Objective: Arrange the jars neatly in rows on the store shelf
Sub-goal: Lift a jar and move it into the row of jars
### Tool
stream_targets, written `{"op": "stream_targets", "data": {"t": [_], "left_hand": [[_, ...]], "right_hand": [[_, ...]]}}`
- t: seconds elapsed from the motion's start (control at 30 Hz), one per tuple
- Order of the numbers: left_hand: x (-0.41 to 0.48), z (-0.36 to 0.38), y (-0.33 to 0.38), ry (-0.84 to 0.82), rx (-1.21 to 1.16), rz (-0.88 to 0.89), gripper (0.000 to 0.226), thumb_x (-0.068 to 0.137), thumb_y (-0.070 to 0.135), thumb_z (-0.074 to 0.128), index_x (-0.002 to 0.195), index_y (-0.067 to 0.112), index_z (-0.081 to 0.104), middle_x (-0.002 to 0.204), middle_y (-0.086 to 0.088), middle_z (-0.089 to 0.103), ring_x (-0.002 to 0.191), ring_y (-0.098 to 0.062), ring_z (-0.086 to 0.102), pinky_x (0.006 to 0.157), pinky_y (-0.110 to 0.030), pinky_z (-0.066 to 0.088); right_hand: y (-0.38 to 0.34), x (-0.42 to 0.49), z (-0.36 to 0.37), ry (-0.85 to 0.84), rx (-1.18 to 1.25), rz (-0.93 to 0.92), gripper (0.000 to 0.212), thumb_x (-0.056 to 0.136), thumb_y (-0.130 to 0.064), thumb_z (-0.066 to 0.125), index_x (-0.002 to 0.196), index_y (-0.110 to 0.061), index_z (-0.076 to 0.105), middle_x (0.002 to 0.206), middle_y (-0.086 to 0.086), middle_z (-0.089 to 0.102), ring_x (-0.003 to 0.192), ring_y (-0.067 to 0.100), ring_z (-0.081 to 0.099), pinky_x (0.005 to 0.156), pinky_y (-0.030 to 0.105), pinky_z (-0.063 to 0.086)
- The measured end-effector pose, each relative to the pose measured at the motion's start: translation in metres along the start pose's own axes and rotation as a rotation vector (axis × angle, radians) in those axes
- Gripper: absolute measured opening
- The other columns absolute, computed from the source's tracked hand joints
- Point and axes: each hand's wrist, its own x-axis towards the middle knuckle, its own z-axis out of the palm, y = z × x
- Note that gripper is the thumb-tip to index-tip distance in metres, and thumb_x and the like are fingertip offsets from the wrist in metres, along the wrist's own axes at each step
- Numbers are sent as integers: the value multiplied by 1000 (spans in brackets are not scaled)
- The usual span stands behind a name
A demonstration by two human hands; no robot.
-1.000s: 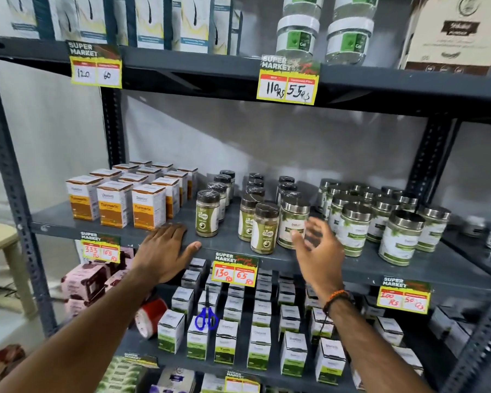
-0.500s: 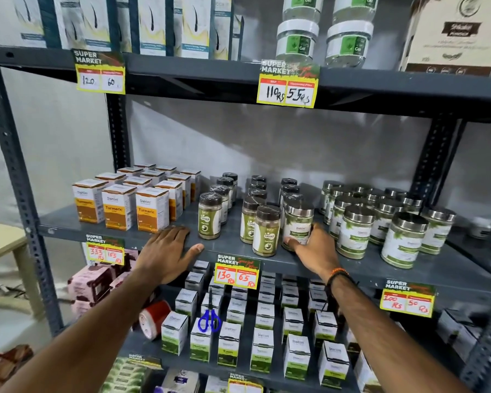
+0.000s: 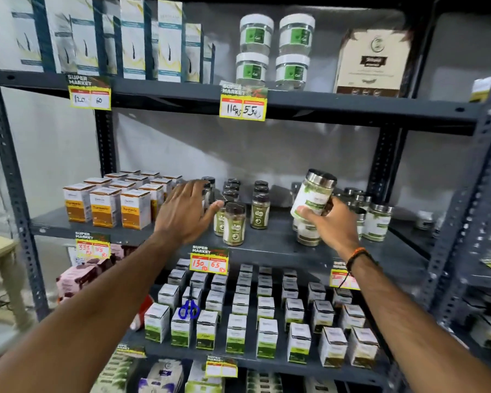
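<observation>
My right hand grips a wide silver-lidded jar with a white and green label, lifted and tilted above the middle shelf. More silver-lidded jars stand in a cluster behind and to the right of it. Small dark-lidded green jars stand in rows at the shelf's centre. My left hand hovers with fingers spread in front of the leftmost dark-lidded jars, its thumb close to one; it holds nothing.
Orange turmeric boxes fill the shelf's left side. Above are tall boxes and clear gel jars. Below stand rows of white and green boxes with blue-handled scissors. Yellow price tags hang on shelf edges. A cream stool stands left.
My right hand has picked up a silver-lidded jar from the shelf front and raised it, tilted. My left hand left the shelf edge and rose toward the dark-lidded jars.
</observation>
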Motion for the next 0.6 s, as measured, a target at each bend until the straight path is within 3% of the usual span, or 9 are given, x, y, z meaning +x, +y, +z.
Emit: {"op": "stream_targets", "data": {"t": [0.17, 0.27, 0.4, 0.6], "left_hand": [[24, 11, 84, 8, -5, 149, 76, 100, 71, 33, 141, 8, 47, 142, -18, 56, 131, -36, 52, 104, -50, 47], [26, 35, 123, -24, -2, 223, 74, 101, 69, 34, 143, 9, 46, 140, -17, 56, 128, -37, 52, 106, -49, 44], [20, 76, 152, -180, -20, 192, 89, 97, 78, 19, 149, 9, 41, 147, -17, 52, 134, -38, 49, 110, -52, 44], [6, 129, 163, -402, -15, 122, 94, 94, 81, 21, 159, 13, 30, 162, -13, 40, 145, -33, 41, 106, -52, 46]], "right_hand": [[17, 2, -71, 71, -35, 15, 43, 74, -40, 87, 108, -23, 67, 99, -8, 72, 87, 8, 68, 70, 19, 47], [41, 4, -106, 138, -86, 48, 52, 73, -42, 87, 114, -17, 68, 107, -2, 75, 95, 16, 70, 81, 30, 54], [80, 7, -140, 143, -160, 101, 49, 74, -35, 87, 116, -19, 68, 113, 0, 75, 103, 21, 70, 85, 32, 52], [136, 16, -147, 92, -245, 215, 54, 74, -36, 87, 118, -16, 63, 116, 1, 74, 103, 22, 68, 77, 29, 47]]}}
